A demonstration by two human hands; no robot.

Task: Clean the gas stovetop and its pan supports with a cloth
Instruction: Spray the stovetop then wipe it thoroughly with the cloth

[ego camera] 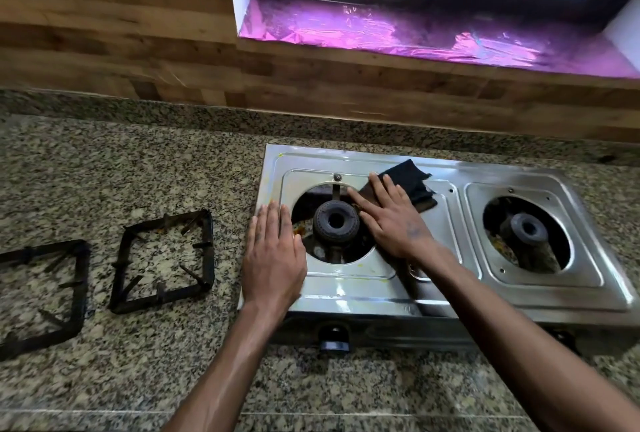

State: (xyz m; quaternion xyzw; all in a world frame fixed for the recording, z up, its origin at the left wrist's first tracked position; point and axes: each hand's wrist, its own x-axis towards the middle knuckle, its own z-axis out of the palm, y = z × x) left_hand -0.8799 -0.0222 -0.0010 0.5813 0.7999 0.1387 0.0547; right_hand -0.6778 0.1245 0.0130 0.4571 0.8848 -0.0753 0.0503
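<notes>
- Head view: dark cloth (410,179) flat on the steel stovetop (446,289), pinned under the right hand (389,220), just behind and right of the left burner (336,220).
- Fingers of that hand straight and spread, pressing down rather than curled round the fabric; far end of the cloth sticking out past the fingertips.
- Long axis of the cloth running from the burner opening toward the back right; frayed edge at the far corner, a brownish patch nearer the palm, possibly soiling or a fold, hard to tell through the blur.
- Left hand (273,255) flat, fingers straight and together, resting on the left rim of the stovetop and holding nothing.
- Stovetop a two-burner unit of pressed, shiny sheet steel, long axis left to right; round openings with dark ring burners, the right burner (528,228) uncovered as well; yellowish stains around the left opening.
- Dark knob (334,341) on the front face.
- Two square black pan supports off the stove on the speckled granite counter (145,362): near support (162,260) just beside the stove, far support (43,294) at the left edge, partly cut off.
- Wood-pattern wall (114,26) behind, purple foil on the window sill (433,35).
</notes>
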